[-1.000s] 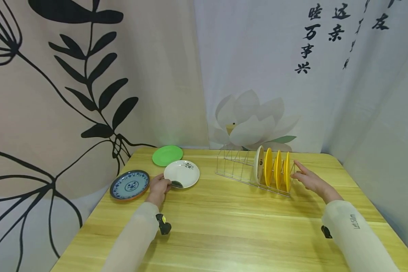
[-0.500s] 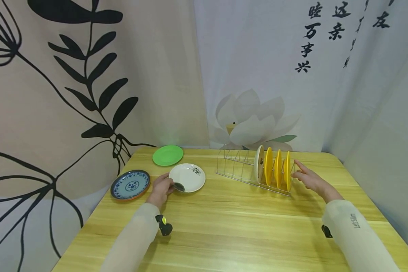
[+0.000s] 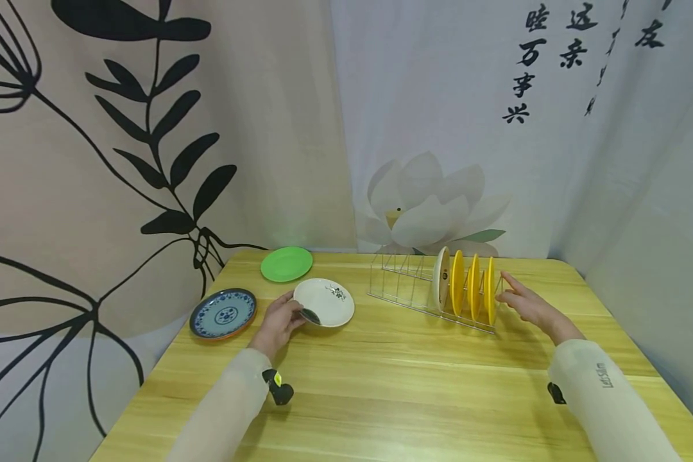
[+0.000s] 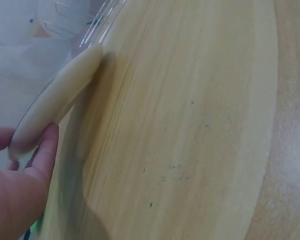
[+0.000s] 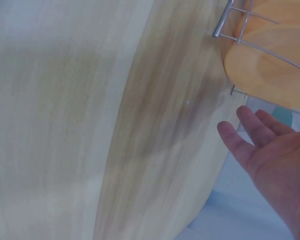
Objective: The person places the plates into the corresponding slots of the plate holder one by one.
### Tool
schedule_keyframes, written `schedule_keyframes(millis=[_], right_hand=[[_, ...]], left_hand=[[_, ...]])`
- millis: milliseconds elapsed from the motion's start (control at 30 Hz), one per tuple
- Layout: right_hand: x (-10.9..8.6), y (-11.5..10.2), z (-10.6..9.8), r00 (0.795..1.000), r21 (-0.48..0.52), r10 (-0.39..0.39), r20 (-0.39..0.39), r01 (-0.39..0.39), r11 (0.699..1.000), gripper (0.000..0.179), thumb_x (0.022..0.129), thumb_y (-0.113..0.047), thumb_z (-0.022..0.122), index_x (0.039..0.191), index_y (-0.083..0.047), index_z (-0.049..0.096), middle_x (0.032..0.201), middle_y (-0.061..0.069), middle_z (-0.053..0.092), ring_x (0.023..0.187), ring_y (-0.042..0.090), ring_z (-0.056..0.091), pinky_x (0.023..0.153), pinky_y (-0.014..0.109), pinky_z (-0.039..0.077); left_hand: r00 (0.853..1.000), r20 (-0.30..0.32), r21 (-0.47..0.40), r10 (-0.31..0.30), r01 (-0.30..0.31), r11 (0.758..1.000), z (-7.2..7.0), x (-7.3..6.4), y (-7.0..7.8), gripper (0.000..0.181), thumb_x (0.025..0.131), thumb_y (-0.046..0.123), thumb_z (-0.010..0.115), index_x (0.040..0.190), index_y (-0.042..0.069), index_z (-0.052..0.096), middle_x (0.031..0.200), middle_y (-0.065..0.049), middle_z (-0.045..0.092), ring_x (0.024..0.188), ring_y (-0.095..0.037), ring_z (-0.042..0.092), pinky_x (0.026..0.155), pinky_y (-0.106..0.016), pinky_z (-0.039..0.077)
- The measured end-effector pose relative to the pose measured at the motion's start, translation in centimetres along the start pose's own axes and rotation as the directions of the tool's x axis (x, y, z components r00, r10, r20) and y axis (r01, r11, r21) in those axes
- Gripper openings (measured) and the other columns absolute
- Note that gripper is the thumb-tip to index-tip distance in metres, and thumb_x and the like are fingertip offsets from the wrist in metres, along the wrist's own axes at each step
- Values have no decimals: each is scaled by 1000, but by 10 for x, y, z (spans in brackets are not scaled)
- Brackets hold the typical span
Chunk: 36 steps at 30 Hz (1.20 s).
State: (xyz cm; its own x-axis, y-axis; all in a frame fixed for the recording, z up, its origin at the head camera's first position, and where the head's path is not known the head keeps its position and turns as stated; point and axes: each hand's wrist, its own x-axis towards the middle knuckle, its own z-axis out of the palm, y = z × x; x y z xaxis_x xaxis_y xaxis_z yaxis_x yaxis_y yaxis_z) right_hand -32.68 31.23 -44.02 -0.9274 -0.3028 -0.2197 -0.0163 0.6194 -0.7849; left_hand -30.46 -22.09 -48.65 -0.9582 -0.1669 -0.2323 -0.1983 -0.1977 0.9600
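My left hand [image 3: 279, 323] pinches the left rim of a white plate [image 3: 329, 298] with a dark leaf patch and a small floral print. In the left wrist view this plate [image 4: 60, 97] appears edge-on, lifted off the tabletop with its shadow below, thumb on one face and fingers on the other. My right hand [image 3: 534, 310] is at the right end of a wire dish rack [image 3: 401, 298], fingers extended towards its end wire. Several plates stand upright in the rack: a white plate [image 3: 441, 279] and yellow plates [image 3: 457, 282]. The right wrist view shows the right hand [image 5: 275, 155] with spread fingers.
A blue patterned plate [image 3: 224, 314] lies at the table's left edge. Behind the held plate is a green plate [image 3: 287, 264], near the back edge. The rack's left slots hold no plates. A printed curtain [image 3: 277, 128] hangs behind the wooden table [image 3: 393, 398].
My left hand has moved to the right, carrying the white plate away from the blue patterned one and off the green plate's front edge. The right hand stays at the rack.
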Motion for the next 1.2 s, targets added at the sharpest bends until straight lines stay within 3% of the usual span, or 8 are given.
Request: schedule_keyframes(millis=[167,400,567,867,1200], right_hand=[[0,2,-1,1000,8,-3,2,2,1000,80,105,-36,41,156,-12,-16,156,37,3,135,61,22,98,79,28],[1,4,-1,1000,3,3,2,-3,1000,80,105,-37,41,157,-13,-15,157,37,0,135,61,22,98,79,28],[1,2,0,1000,10,13,3,-13,1000,81,104,-41,40,157,-16,-16,157,36,1,136,60,20,99,78,26],[1,0,-1,1000,12,13,12,-14,1000,81,104,-42,41,157,-18,-16,156,37,5,136,60,20,99,78,27],[4,3,-3,1000,-2,14,20,-14,1000,79,105,-39,39,156,-15,-16,156,38,4,135,61,21,98,78,28]], left_hand=[[1000,3,-48,-2,2,999,1,-1,0,68,93,-5,51,157,9,28,138,-31,45,81,-14,59,75,-28,55],[999,23,-58,24,-23,998,3,-5,1,70,93,-5,53,157,11,29,143,-29,44,92,-19,62,81,-30,56],[999,21,-81,35,-33,996,3,-7,4,69,94,-4,52,157,11,28,144,-30,42,91,-18,63,82,-30,56],[996,38,-132,75,-70,989,5,-13,22,70,95,-1,52,158,14,27,152,-22,35,107,-23,59,82,-26,55],[988,41,-203,149,-138,970,18,-15,47,69,95,-3,51,157,13,28,150,-21,37,97,-19,59,79,-26,54]])
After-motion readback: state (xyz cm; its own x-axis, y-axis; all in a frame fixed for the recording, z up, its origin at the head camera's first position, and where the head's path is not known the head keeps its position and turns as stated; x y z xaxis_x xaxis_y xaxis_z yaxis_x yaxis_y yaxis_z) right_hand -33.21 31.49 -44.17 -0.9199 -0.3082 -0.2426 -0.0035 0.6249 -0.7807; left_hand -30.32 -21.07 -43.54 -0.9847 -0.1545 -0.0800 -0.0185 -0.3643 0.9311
